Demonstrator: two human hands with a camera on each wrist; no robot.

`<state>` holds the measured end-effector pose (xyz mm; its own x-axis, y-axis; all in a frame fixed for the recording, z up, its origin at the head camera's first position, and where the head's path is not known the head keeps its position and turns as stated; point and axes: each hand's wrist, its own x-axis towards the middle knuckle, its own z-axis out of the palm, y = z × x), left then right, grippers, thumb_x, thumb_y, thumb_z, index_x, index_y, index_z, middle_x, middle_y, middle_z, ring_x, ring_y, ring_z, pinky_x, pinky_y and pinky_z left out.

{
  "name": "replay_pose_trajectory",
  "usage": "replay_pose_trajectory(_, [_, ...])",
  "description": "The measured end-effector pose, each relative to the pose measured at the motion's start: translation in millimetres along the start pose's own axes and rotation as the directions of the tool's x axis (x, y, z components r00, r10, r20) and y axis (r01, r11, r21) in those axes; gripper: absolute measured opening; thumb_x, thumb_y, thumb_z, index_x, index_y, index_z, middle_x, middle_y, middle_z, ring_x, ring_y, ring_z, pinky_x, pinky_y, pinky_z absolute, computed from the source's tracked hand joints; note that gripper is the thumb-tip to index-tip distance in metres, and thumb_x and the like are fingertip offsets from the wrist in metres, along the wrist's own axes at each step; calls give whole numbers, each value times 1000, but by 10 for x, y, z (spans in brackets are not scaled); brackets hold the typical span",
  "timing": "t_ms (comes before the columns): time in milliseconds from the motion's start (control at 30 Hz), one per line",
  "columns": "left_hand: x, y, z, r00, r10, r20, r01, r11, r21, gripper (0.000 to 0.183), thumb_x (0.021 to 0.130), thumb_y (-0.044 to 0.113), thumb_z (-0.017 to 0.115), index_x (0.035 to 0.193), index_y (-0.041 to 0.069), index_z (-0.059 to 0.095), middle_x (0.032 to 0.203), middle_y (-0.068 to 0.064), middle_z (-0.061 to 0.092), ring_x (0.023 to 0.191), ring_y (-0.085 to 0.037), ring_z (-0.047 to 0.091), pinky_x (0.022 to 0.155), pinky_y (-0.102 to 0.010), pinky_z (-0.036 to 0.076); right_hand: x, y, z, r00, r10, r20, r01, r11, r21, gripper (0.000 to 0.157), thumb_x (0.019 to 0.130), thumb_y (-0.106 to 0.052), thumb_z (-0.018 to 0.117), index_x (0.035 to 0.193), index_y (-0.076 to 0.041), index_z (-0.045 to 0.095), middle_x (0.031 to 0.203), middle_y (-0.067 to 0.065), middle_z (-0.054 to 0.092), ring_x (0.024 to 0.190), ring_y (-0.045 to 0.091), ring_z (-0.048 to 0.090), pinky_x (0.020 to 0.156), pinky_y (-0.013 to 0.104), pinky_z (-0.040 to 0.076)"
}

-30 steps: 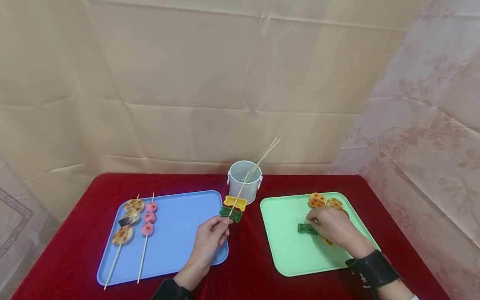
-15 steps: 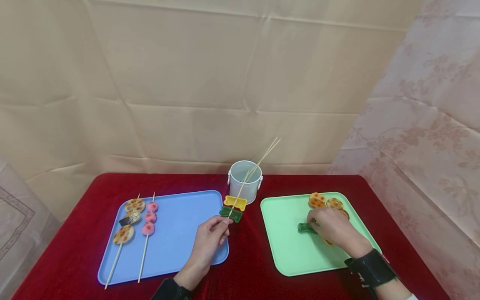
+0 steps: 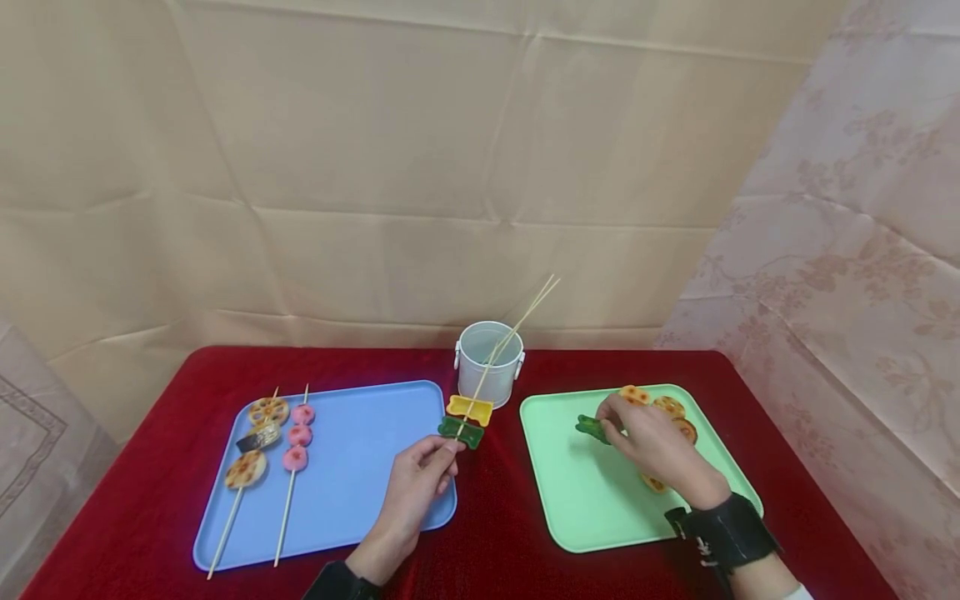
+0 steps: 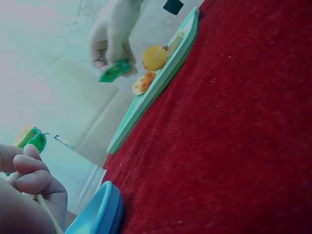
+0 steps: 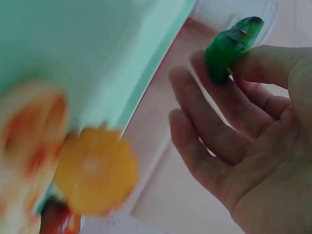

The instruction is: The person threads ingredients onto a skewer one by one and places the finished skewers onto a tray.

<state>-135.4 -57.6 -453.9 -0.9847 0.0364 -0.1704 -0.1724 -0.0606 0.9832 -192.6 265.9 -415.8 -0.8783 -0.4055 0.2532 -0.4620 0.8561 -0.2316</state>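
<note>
Landmark for these notes: the white bucket (image 3: 504,385). Chief change: half a second ago the loose green piece (image 3: 590,427) lay low on the green tray (image 3: 558,475), right of the bucket; now we see it raised off the surface and shifted toward the bucket. The right hand (image 3: 660,437) pinches it between thumb and index finger, the other fingers loosely bent and apart, as the right wrist view shows.

The left hand (image 3: 418,479), in front of the bucket, has hardly moved; its fingers are curled, thumb and fingertip gripping the skewer (image 3: 482,377) just below the threaded green piece (image 3: 471,434). A yellow piece (image 3: 477,412) sits next above, nearer the bucket.

For the work, we judge the picking-up of this piece done; it is not on the skewer, and the two hands remain well apart. A slack pinch could, in our view, drop it.

On the blue tray (image 3: 360,467), left of the bucket, we note a pink skewer (image 3: 296,458), unchanged.
</note>
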Motion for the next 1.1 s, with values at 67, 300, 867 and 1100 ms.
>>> replay_pose_trajectory(67, [-9, -7, -3, 1000, -1, 5, 1, 1000, -4, 36, 96, 26, 58, 112, -6, 65, 72, -1, 57, 54, -7, 43, 48, -17, 35, 39, -51, 4, 1000, 19, -21, -18, 998, 62, 8, 87, -11, 68, 92, -13, 62, 80, -8, 62, 63, 3, 56, 53, 23, 45])
replay_pose_trajectory(300, [-29, -24, 3, 1000, 1, 16, -1, 1000, -5, 36, 96, 26, 58, 112, -6, 65, 72, 0, 56, 53, -6, 43, 48, -18, 35, 191, -240, 7, 990, 126, -58, -106, 956, 274, 6, 90, -16, 65, 96, -15, 62, 81, -8, 66, 65, 11, 67, 50, 26, 42])
replay_pose_trajectory(867, [-40, -68, 15, 1000, 15, 20, -15, 1000, -20, 35, 95, 21, 58, 110, -10, 64, 69, 0, 55, 51, -5, 42, 48, -17, 35, 585, -581, 104, 923, 372, -99, -223, 726, 651, 28, 94, -32, 61, 106, -7, 66, 89, 6, 68, 78, 25, 65, 70, 32, 53])
replay_pose_trajectory(1100, [-54, -74, 25, 999, 15, 37, -15, 1000, -3, 33, 95, 23, 59, 107, -7, 65, 70, 0, 55, 53, -5, 43, 48, -17, 35, 622, -601, 166, 910, 410, -62, -223, 612, 759, 28, 94, -27, 61, 108, -3, 66, 95, 13, 67, 83, 33, 66, 74, 25, 54])
